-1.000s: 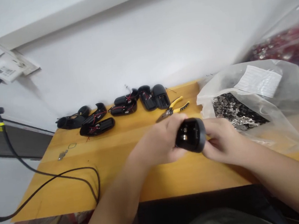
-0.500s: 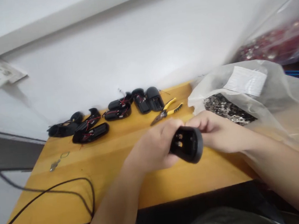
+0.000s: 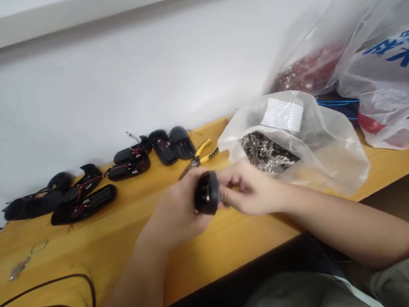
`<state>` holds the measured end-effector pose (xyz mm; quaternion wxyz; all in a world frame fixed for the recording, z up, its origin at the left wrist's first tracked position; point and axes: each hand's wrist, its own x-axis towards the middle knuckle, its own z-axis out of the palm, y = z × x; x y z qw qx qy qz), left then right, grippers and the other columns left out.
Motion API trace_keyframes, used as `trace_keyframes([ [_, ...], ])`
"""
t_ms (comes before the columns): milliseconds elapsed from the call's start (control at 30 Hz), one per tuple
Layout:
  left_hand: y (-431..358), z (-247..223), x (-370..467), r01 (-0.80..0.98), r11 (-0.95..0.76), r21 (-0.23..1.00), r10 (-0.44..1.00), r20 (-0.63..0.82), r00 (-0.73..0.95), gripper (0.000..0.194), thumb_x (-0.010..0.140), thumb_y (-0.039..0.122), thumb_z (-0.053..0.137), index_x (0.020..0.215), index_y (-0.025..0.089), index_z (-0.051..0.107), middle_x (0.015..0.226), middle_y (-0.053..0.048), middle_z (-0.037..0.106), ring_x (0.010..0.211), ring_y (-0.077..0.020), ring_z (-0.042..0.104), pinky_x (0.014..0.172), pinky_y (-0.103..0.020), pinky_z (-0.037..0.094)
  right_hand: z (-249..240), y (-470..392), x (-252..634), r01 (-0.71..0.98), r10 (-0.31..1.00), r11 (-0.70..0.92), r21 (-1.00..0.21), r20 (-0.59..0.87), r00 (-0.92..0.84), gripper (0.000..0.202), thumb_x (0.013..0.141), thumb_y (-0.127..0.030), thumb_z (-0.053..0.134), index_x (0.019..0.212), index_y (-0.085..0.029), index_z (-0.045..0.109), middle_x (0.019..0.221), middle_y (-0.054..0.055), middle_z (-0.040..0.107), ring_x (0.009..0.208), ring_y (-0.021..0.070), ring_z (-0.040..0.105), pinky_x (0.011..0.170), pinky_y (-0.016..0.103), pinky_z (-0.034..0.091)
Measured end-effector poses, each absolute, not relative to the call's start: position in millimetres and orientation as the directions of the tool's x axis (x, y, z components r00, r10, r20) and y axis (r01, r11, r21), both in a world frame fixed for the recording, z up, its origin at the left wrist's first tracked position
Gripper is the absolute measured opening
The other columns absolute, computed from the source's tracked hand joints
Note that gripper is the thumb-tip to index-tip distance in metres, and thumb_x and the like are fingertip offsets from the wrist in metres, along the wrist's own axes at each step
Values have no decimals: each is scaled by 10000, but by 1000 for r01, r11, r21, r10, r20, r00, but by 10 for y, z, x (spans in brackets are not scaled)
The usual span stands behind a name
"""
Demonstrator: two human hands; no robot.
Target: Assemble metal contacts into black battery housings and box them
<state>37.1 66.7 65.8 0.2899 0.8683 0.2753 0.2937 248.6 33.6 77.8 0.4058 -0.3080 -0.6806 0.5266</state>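
My left hand (image 3: 179,209) is wrapped round a black plastic housing (image 3: 206,194), held above the table with its rounded open end towards me. Some small metal contacts glint faintly inside it. My right hand (image 3: 249,188) is at the housing's right side, thumb and fingers pinched together close against the rim. Whatever lies between those fingertips is hidden. Behind my left hand lie pliers with yellow and black handles (image 3: 204,151), partly covered by it. A clear plastic bag (image 3: 327,156) holding many small shiny metal pieces (image 3: 267,152) lies open beyond my right hand.
Several similar black housings (image 3: 82,204) with red wires line the wall side of the yellow table (image 3: 127,248). A black cable (image 3: 89,290) loops at the lower left, near a small metal piece (image 3: 18,270). More plastic bags (image 3: 388,107) stand at the right.
The view has swung right, so the table things sit farther left. The housing has turned, showing its rim more edge-on. My right fingers stay pinched against its side.
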Motion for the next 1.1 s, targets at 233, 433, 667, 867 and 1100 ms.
trace_keyframes([
  [233, 667, 642, 387, 157, -716, 680, 594, 475, 649, 569, 763, 45, 715, 1255, 255, 522, 1019, -13, 662, 863, -144, 674, 752, -259, 545, 827, 354, 2514, -156, 850, 39, -987, 115, -514, 255, 961, -244, 753, 747, -117, 698, 664, 22, 673, 581, 93, 581, 570, 191, 464],
  [433, 718, 635, 389, 133, -828, 545, 500, 611, 614, 591, 787, 117, 740, 1318, 230, 505, 1353, -138, 494, 1316, -288, 557, 1109, -471, 552, 682, 399, 2475, -309, 851, -245, -919, -52, -523, 381, 842, -470, 916, 772, -131, 757, 723, 26, 715, 639, 90, 629, 644, 194, 525],
  [667, 695, 582, 465, 71, -794, 604, 533, 636, 558, 506, 835, 153, 725, 1277, 237, 492, 1314, -136, 467, 1387, -328, 500, 1055, -495, 598, 581, 448, 2394, -267, 881, -344, -900, -211, -423, 583, 580, -669, 992, 641, -136, 764, 604, 36, 678, 539, 92, 585, 560, 215, 489],
  [867, 726, 553, 470, 57, -807, 588, 520, 662, 540, 531, 805, 96, 684, 1286, 231, 504, 1300, -110, 530, 1282, -282, 568, 1079, -498, 572, 530, 477, 2366, -233, 901, -243, -942, -130, -414, 634, 612, -744, 943, 616, -142, 744, 611, 52, 687, 519, 99, 579, 528, 218, 451],
  [1100, 825, 649, 336, 324, -843, 428, 534, 606, 589, 484, 813, 42, 632, 1244, 215, 499, 1173, -85, 598, 1116, -228, 630, 985, -392, 574, 564, 552, 2385, 8, 912, 265, -964, 248, -327, 488, 931, -559, 781, 701, -139, 688, 670, 26, 654, 614, 124, 539, 596, 250, 424],
])
